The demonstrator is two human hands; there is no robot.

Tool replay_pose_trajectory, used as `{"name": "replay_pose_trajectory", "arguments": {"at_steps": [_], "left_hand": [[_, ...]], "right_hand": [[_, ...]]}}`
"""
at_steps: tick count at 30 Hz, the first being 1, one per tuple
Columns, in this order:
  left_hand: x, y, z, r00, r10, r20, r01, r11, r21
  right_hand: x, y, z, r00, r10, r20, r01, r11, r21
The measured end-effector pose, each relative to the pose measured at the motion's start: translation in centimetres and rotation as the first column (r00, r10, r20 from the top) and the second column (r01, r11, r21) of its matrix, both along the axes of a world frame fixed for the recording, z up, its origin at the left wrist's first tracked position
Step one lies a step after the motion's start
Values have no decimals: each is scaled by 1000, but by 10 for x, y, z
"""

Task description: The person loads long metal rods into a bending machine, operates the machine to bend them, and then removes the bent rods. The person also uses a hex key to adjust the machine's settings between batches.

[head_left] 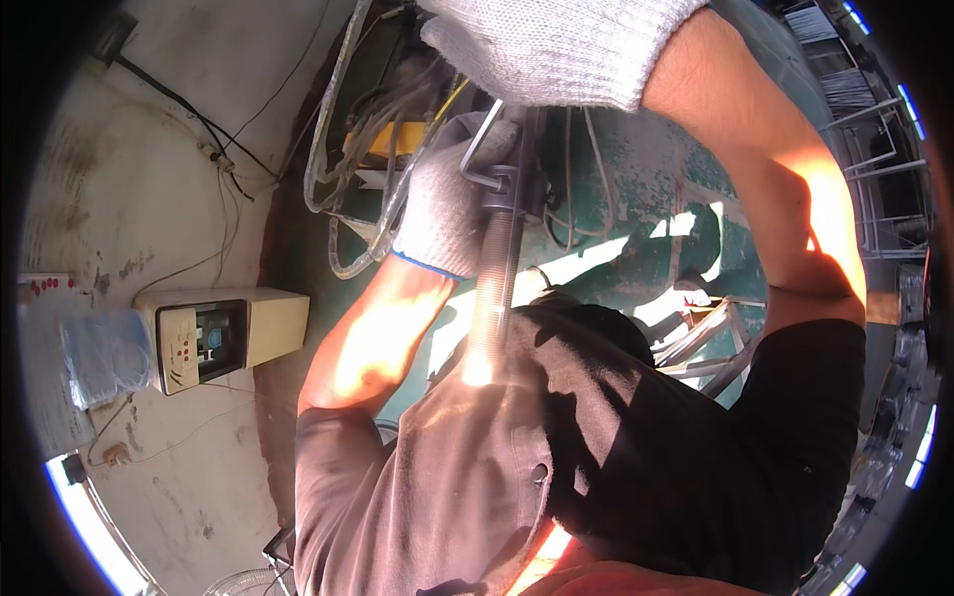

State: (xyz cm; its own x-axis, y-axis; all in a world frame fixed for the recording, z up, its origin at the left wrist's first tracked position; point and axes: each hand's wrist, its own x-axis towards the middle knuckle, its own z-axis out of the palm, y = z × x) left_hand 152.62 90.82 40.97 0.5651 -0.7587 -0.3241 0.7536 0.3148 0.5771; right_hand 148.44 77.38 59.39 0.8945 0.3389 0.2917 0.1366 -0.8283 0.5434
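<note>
Head view: left hand (442, 204) in a grey knit glove, fingers closed round the top of a ribbed, threaded steel rod (494, 288) beside a bent wire bracket (480, 159). Right hand (556, 45), gloved alike, pressed down over the rod's head at the upper edge; whether clamped or merely resting, cannot tell. Best kept steady and square to the rod, wrists clear of the loose clear hoses (343, 149). Rod upright, sunlit, before a dark green machine body (636, 179). Beige control box (214, 338) well apart, leftward.

Both hands wore grey-white knitted cotton gloves; the left hand's glove (444, 204) had a blue cuff edge. Between its fingers ran a silvery threaded steel rod (494, 288). Behind the fingers stood a dark green painted metal machine body (636, 179), beside a cream plastic control box (214, 336).
</note>
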Motion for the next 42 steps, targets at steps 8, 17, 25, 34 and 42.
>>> {"name": "replay_pose_trajectory", "arguments": {"at_steps": [8,17,25,34,42], "left_hand": [[-10,-1,6,990,102,94,-105,994,34],[-12,-2,4,964,189,186,-216,967,138],[-13,-6,0,920,175,351,-214,974,76],[-24,11,5,881,127,457,-200,973,114],[-41,19,-21,992,-35,-122,-21,904,-427]], "right_hand": [[5,-6,-5,1000,18,10,-18,1000,-6],[16,-10,-11,999,27,-28,-23,993,113],[80,-51,-58,905,216,-367,-20,883,469],[88,-40,-44,771,259,-581,8,909,416],[56,-42,-28,628,459,-628,-35,823,566]]}}
